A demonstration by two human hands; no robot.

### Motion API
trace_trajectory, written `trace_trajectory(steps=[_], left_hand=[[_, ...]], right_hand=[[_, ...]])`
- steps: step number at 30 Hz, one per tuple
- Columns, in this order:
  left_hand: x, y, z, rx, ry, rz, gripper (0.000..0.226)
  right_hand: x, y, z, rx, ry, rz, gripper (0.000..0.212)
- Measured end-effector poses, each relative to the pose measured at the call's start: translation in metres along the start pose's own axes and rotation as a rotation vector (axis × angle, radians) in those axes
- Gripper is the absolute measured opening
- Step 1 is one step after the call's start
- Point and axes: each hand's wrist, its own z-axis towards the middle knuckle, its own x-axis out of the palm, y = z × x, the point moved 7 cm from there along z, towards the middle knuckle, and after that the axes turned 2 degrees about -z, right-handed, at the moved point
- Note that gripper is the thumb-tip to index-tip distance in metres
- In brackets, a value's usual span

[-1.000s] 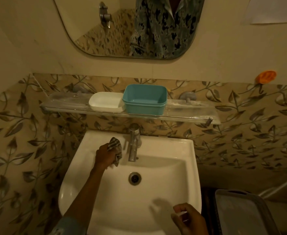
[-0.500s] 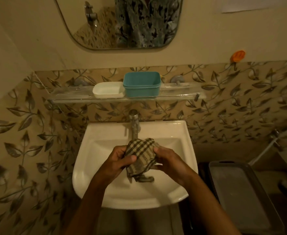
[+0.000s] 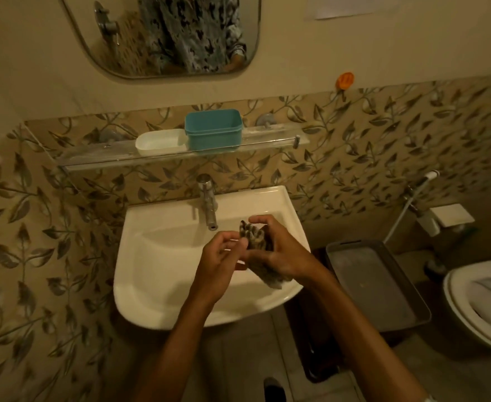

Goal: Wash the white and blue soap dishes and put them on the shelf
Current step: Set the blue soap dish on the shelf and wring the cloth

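Note:
The white soap dish (image 3: 159, 142) and the taller blue soap dish (image 3: 213, 130) stand side by side, touching, on the clear wall shelf (image 3: 93, 161) above the sink (image 3: 151, 256). Over the sink's right half my right hand (image 3: 279, 253) grips a crumpled checked cloth (image 3: 254, 237). My left hand (image 3: 219, 259) is beside it, fingers curled and apart, fingertips at the cloth's left edge. Whether it actually holds the cloth I cannot tell.
A chrome tap (image 3: 208, 203) rises at the back of the sink. A grey tray (image 3: 375, 285) lies right of the sink, a toilet (image 3: 482, 303) further right. A mirror (image 3: 163, 36) hangs above the shelf, and an orange hook (image 3: 345, 80) is on the wall.
The cloth went from my left hand near the tap to both hands over the basin, then rightward into my right hand. My left hand has loosened. The view shifted left and back.

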Motion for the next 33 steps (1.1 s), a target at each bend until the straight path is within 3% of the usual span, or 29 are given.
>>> trace_trajectory(steps=[3, 5, 10, 14, 18, 26, 33], left_hand=[[0.017, -0.001, -0.004, -0.123, 0.072, -0.069, 0.048], [0.02, 0.003, -0.003, -0.168, 0.067, -0.027, 0.044], [0.033, 0.01, -0.001, -0.194, 0.188, 0.008, 0.012], [0.047, 0.016, 0.005, -0.166, 0.257, 0.174, 0.019], [0.071, 0.018, 0.018, -0.079, 0.303, 0.307, 0.024], [0.182, 0.062, 0.053, 0.01, 0.44, 0.524, 0.021], [0.297, 0.127, 0.097, -0.065, 0.528, 0.587, 0.018]], right_hand=[[0.011, -0.001, -0.014, -0.035, 0.116, -0.15, 0.077], [0.006, -0.003, -0.023, -0.024, 0.09, -0.196, 0.077], [-0.031, -0.018, -0.042, 0.022, -0.12, -0.175, 0.057], [-0.076, -0.042, -0.064, 0.098, -0.298, -0.123, 0.048], [-0.134, -0.063, -0.086, 0.089, -0.445, -0.265, 0.037], [-0.244, -0.143, -0.096, 0.133, -0.364, -0.5, 0.008], [-0.335, -0.256, -0.084, 0.293, -0.273, -0.585, 0.006]])
